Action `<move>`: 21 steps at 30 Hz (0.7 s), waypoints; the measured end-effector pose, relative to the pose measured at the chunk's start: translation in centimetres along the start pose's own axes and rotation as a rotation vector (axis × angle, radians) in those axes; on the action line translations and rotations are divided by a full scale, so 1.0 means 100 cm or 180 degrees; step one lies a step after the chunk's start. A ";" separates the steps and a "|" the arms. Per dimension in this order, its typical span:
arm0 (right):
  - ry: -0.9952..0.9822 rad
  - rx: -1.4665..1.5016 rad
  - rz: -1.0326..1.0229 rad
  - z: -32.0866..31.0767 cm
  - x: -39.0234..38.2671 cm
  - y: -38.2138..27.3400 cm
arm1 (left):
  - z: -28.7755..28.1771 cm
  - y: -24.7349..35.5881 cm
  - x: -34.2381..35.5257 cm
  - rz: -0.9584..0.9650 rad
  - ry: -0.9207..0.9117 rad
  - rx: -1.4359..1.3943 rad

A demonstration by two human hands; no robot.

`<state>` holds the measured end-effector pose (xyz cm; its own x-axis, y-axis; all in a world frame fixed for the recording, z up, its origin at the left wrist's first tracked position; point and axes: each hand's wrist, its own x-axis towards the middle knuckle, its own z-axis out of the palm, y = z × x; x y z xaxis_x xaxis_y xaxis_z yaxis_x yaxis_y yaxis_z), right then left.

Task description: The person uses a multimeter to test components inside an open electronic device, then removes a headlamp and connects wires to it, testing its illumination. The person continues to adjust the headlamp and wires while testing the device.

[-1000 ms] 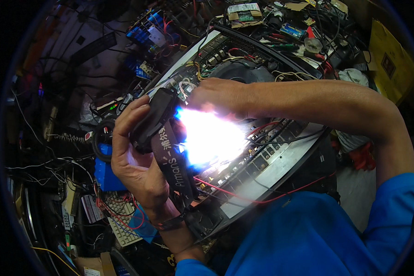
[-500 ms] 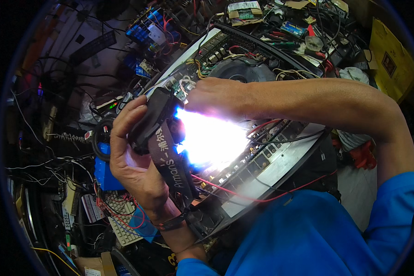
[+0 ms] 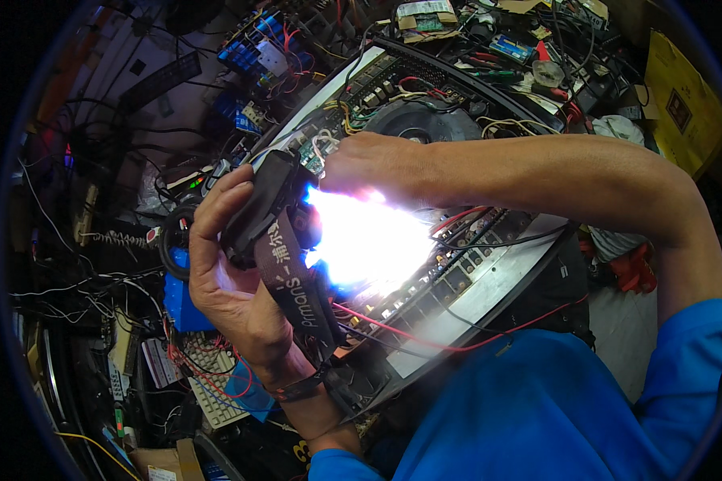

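My left hand (image 3: 253,313) is closed round a black headlamp (image 3: 266,208), whose dark printed strap (image 3: 298,284) hangs down past my wrist. Its beam makes a white glare over the opened amplifier (image 3: 425,341), which lies tilted in front of my lap. From the right my forearm crosses above the chassis, and my right hand (image 3: 377,164) is inside it, fingers curled in next to a small green circuit board (image 3: 311,156) with white wires. What those fingertips hold, if anything, is hidden by the hand and the glare. Behind that hand sits a round dark transformer (image 3: 415,122).
A red wire (image 3: 441,347) loops across the near edge of the chassis. Left of it lie a blue box (image 3: 186,301), a keyboard (image 3: 212,385) and tangled cables. Tools and parts crowd the far right, beside a yellow envelope-like sheet (image 3: 682,104).
The headlamp and my left hand have shifted very slightly. My right hand stays in nearly the same place inside the amplifier.
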<state>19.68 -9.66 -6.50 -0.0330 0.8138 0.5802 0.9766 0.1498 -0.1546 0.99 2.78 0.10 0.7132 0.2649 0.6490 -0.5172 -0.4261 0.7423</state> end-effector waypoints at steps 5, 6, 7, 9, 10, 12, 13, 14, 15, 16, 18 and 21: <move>0.0172 0.0181 0.0064 -0.002 -0.002 0.000 | 0.001 0.001 0.000 0.0002 0.0007 0.0020; 0.0233 0.0181 0.0045 -0.004 -0.004 -0.001 | 0.001 0.002 0.000 -0.0008 0.0024 0.0030; 0.0293 0.0182 0.0025 -0.005 -0.007 -0.002 | 0.001 0.002 0.000 -0.0029 0.0056 0.0017; 0.0352 0.0117 -0.0046 -0.005 -0.007 -0.004 | 0.001 0.003 0.000 -0.0057 0.0061 -0.0006; 0.0381 0.0086 -0.0081 -0.006 -0.007 -0.005 | 0.001 0.003 0.000 -0.0063 0.0034 -0.0016; 0.0245 0.0102 0.0066 -0.006 -0.006 -0.006 | 0.001 0.003 0.000 -0.0050 0.0016 -0.0008; 0.0178 0.0108 0.0142 -0.006 -0.006 -0.006 | 0.001 0.002 0.001 -0.0031 0.0025 0.0012; 0.0235 0.0112 0.0111 -0.006 -0.006 -0.006 | 0.001 0.002 0.001 -0.0047 0.0003 -0.0008; 0.0293 0.0117 0.0079 -0.006 -0.006 -0.006 | 0.001 0.002 0.001 -0.0035 0.0039 0.0029; 0.0350 0.0125 0.0047 -0.006 -0.007 -0.006 | 0.001 0.002 0.001 -0.0060 0.0045 0.0030; 0.0341 0.0118 0.0074 -0.005 -0.008 -0.006 | 0.001 0.002 0.001 -0.0058 0.0017 0.0021; 0.0296 0.0173 0.0123 -0.005 -0.009 -0.004 | 0.002 0.002 0.001 0.0000 -0.0045 -0.0017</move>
<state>19.40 -10.70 -6.53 0.0269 0.7642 0.6444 0.9636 0.1516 -0.2200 1.08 2.53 0.33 0.7198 0.2528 0.6465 -0.5196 -0.4214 0.7432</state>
